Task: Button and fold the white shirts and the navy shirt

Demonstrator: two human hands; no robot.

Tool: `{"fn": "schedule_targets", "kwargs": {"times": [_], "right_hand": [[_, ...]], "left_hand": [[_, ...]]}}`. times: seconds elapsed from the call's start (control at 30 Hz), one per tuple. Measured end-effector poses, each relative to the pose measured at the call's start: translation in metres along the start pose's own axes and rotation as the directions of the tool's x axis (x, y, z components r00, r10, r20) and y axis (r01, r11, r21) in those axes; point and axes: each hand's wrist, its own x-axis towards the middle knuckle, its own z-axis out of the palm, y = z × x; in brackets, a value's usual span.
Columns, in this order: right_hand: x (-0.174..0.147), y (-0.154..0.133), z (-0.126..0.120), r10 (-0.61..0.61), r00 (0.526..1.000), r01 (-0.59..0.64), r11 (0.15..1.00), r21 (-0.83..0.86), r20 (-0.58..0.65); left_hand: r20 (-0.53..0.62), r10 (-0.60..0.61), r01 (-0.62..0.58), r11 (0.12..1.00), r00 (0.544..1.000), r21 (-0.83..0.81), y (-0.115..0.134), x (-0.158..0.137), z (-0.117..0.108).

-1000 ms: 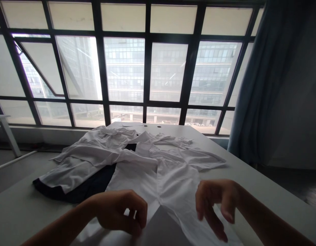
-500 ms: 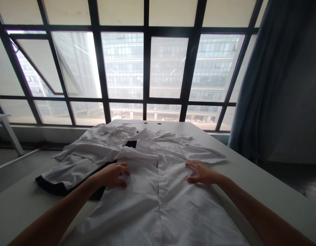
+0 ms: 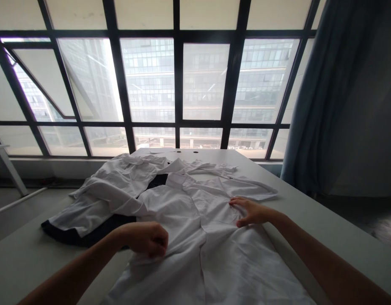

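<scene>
A white button-front shirt [image 3: 179,228] lies spread on the table, its collar pointing away from me. My left hand [image 3: 151,239] is closed on the left side of its front, and folds run from the fist across the cloth. Over on the right side of the shirt front, my right hand [image 3: 251,212] rests with fingers stretched and thumb apart. The front edge bends where the two halves meet. Past my left hand lies a heap of other white garments [image 3: 119,182], with a black garment [image 3: 87,235] partly hidden under it.
The white table [image 3: 309,220] reaches toward a wall of dark-framed windows [image 3: 205,80]. A blue-grey curtain [image 3: 312,106] hangs at the right. At the far left stands a white table leg [image 3: 11,169].
My left hand has moved nearer to me and closed from a loose curl into a fist, shifting the shirt's left front. My right hand has stayed almost in place.
</scene>
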Motion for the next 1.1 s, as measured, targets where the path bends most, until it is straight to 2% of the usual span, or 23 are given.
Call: {"fn": "schedule_targets", "kwargs": {"times": [0.03, 0.07, 0.1, 0.13, 0.17, 0.2, 0.23, 0.27, 0.3, 0.33, 0.4, 0.53, 0.63, 0.7, 0.77, 0.9, 0.97, 1.1], "right_hand": [[-0.001, 0.002, -0.001, -0.010, 1.000, 0.010, 1.000, -0.003, 0.011], [-0.002, 0.004, -0.002, -0.009, 1.000, 0.010, 1.000, -0.007, 0.020], [-0.002, 0.005, -0.003, -0.002, 1.000, 0.002, 1.000, -0.009, 0.025], [-0.003, 0.006, -0.003, 0.007, 1.000, -0.007, 1.000, -0.010, 0.027], [-0.004, 0.006, -0.003, 0.016, 1.000, -0.016, 1.000, -0.010, 0.025], [-0.004, 0.007, -0.002, 0.021, 1.000, -0.021, 1.000, -0.009, 0.017], [-0.004, 0.007, 0.000, 0.016, 1.000, -0.016, 1.000, -0.008, -0.003], [-0.003, 0.006, 0.001, -0.002, 0.999, 0.002, 1.000, -0.005, -0.037], [-0.002, 0.006, 0.003, -0.030, 0.996, 0.030, 1.000, 0.000, -0.083], [0.000, 0.005, 0.005, -0.061, 0.989, 0.062, 0.998, 0.004, -0.138], [0.005, 0.006, 0.009, -0.105, 0.957, 0.111, 0.994, 0.008, -0.272], [0.019, 0.018, 0.015, -0.101, 0.856, 0.113, 0.994, -0.007, -0.507], [0.027, 0.037, 0.021, -0.056, 0.819, 0.046, 0.998, -0.032, -0.571], [0.031, 0.049, 0.024, 0.009, 0.837, -0.034, 0.999, -0.036, -0.547], [0.033, 0.056, 0.027, 0.068, 0.863, -0.101, 0.994, -0.038, -0.501], [0.036, 0.057, 0.029, 0.090, 0.896, -0.144, 0.985, -0.095, -0.434], [0.037, 0.055, 0.029, 0.091, 0.912, -0.159, 0.977, -0.139, -0.401], [0.039, 0.052, 0.029, 0.120, 0.937, -0.202, 0.952, -0.229, -0.327]], "left_hand": [[0.006, 0.009, -0.009, 1.000, 1.000, -0.028, -0.001, 0.000, -0.001], [-0.055, 0.011, -0.012, 1.000, 0.998, -0.025, -0.005, 0.001, -0.003], [-0.176, 0.010, -0.009, 1.000, 0.984, 0.011, -0.010, 0.002, -0.006], [-0.332, 0.012, 0.013, 0.997, 0.943, 0.071, -0.016, 0.002, -0.010], [-0.491, 0.020, 0.057, 0.988, 0.871, 0.141, -0.024, 0.002, -0.016], [-0.624, 0.034, 0.122, 0.971, 0.780, 0.204, -0.033, 0.002, -0.021], [-0.721, 0.045, 0.198, 0.948, 0.691, 0.249, -0.042, 0.002, -0.026], [-0.781, 0.045, 0.276, 0.921, 0.624, 0.274, -0.051, 0.002, -0.031], [-0.813, 0.029, 0.348, 0.894, 0.581, 0.281, -0.059, 0.001, -0.035], [-0.828, -0.005, 0.411, 0.870, 0.561, 0.272, -0.066, 0.001, -0.038], [-0.819, -0.095, 0.497, 0.832, 0.566, 0.247, -0.076, 0.000, -0.042], [-0.726, -0.193, 0.544, 0.789, 0.660, 0.286, -0.082, 0.000, -0.048], [-0.649, -0.239, 0.543, 0.778, 0.722, 0.317, -0.091, -0.003, -0.052], [-0.628, -0.274, 0.551, 0.779, 0.728, 0.299, -0.100, -0.007, -0.054], [-0.642, -0.301, 0.569, 0.780, 0.705, 0.260, -0.108, -0.012, -0.055], [-0.639, -0.328, 0.576, 0.786, 0.696, 0.224, -0.108, -0.014, -0.058], [-0.663, -0.303, 0.566, 0.794, 0.685, 0.221, -0.102, -0.011, -0.061], [-0.745, -0.213, 0.518, 0.832, 0.632, 0.201, -0.092, 0.000, -0.073]]}}
